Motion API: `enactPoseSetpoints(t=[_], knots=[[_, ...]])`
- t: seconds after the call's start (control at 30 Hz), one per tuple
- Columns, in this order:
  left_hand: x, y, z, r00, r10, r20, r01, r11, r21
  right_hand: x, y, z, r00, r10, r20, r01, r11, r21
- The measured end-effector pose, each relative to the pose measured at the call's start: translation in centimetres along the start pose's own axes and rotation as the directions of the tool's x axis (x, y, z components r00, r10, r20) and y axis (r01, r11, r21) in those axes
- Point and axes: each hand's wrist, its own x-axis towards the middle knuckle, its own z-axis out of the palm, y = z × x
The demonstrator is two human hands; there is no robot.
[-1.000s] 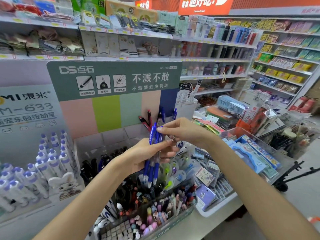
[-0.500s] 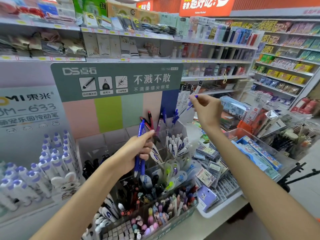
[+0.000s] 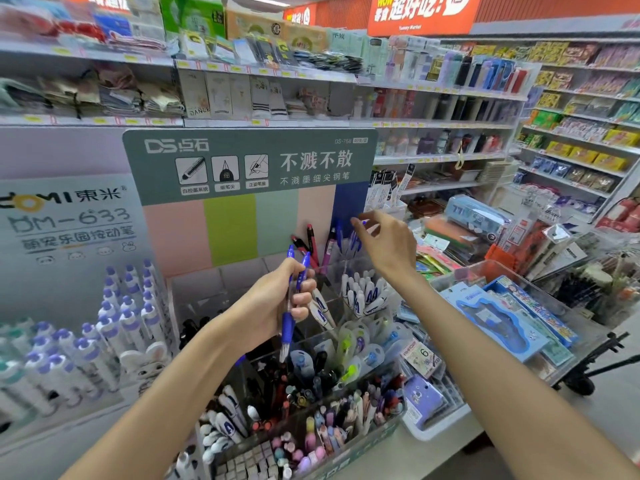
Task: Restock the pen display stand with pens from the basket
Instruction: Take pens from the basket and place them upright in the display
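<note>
Since half a second ago our right hand (image 3: 388, 249) has come down from beside the hanging refill packs to the top compartment of the pen display stand (image 3: 249, 168), and the blue pen it pinched then now stands among the blue pens in the stand (image 3: 353, 239), just below its fingertips. Our left hand (image 3: 273, 303) has hardly shifted, though the camera has drawn nearer. The right fingers are loosely spread, thumb and forefinger a little apart, holding nothing that we can make out; a streak of blue sits right at the forefinger tip, and we cannot tell whether it touches. The left fingers are curled round two blue pens (image 3: 292, 299), caps up above the knuckles and tips hanging below the palm. Left of the right fingertips lean the red pens (image 3: 308, 242) in the neighbouring slot. Under the right wrist stand white-capped pens (image 3: 360, 296) in a clear compartment. Below the left hand's fingers lies the mixed pen tray (image 3: 311, 420). Right of our right forearm sits a clear bin (image 3: 450, 278) of blue packaged stationery
</note>
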Motion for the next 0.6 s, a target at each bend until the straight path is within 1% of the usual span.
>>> enactPoseSetpoints(t=[0.07,0.1,0.13,0.17,0.2,0.23,0.27,0.3,0.4,0.47,0.5,0.53,0.57,0.6], knots=[[0.0,0.0,0.2,0.999,0.040,-0.010,-0.040,0.998,0.044,-0.3,-0.2,-0.6,0.999,0.042,-0.011,-0.041,0.996,0.075],[0.0,-0.1,0.3,0.998,0.064,-0.007,-0.064,0.996,0.068,-0.6,-0.5,-0.9,0.998,0.058,0.021,-0.061,0.986,0.157],[0.0,-0.2,0.4,0.996,0.090,-0.001,-0.090,0.992,0.090,-0.9,-1.1,-1.4,0.993,0.069,0.097,-0.091,0.964,0.249],[0.1,-0.3,0.5,0.993,0.114,0.005,-0.114,0.987,0.111,-1.3,-1.8,-2.0,0.976,0.065,0.207,-0.133,0.933,0.336],[0.3,-0.5,0.6,0.991,0.134,0.007,-0.133,0.982,0.132,-1.8,-2.6,-2.7,0.942,0.046,0.331,-0.182,0.902,0.391],[0.4,-0.6,0.7,0.989,0.145,0.011,-0.145,0.978,0.152,-2.4,-3.1,-3.3,0.897,0.024,0.441,-0.223,0.887,0.405],[0.6,-0.8,0.9,0.988,0.151,0.017,-0.151,0.973,0.173,-2.9,-3.5,-3.8,0.857,0.000,0.515,-0.241,0.884,0.402],[0.7,-0.9,1.0,0.988,0.152,0.023,-0.154,0.970,0.188,-3.2,-3.6,-4.0,0.833,-0.025,0.552,-0.244,0.881,0.407],[0.8,-1.0,1.7,0.987,0.154,0.045,-0.160,0.970,0.183,-3.9,-3.4,-4.7,0.837,-0.065,0.543,-0.244,0.844,0.477],[0.8,-1.0,2.0,0.984,0.165,0.064,-0.175,0.963,0.207,-3.9,-3.4,-5.3,0.843,-0.047,0.535,-0.295,0.792,0.535],[0.7,-1.0,2.1,0.982,0.177,0.058,-0.186,0.958,0.218,-3.7,-3.3,-5.6,0.861,-0.021,0.508,-0.322,0.751,0.577],[0.8,-0.8,2.0,0.980,0.195,0.044,-0.199,0.957,0.211,-3.3,-3.0,-5.9,0.893,0.023,0.449,-0.334,0.704,0.627],[0.7,-0.6,1.9,0.977,0.211,0.030,-0.213,0.958,0.194,-2.7,-2.5,-6.0,0.931,0.093,0.352,-0.320,0.670,0.670],[0.6,-0.4,1.7,0.975,0.222,0.015,-0.221,0.959,0.180,-2.0,-1.9,-6.2,0.959,0.172,0.223,-0.281,0.654,0.702]])
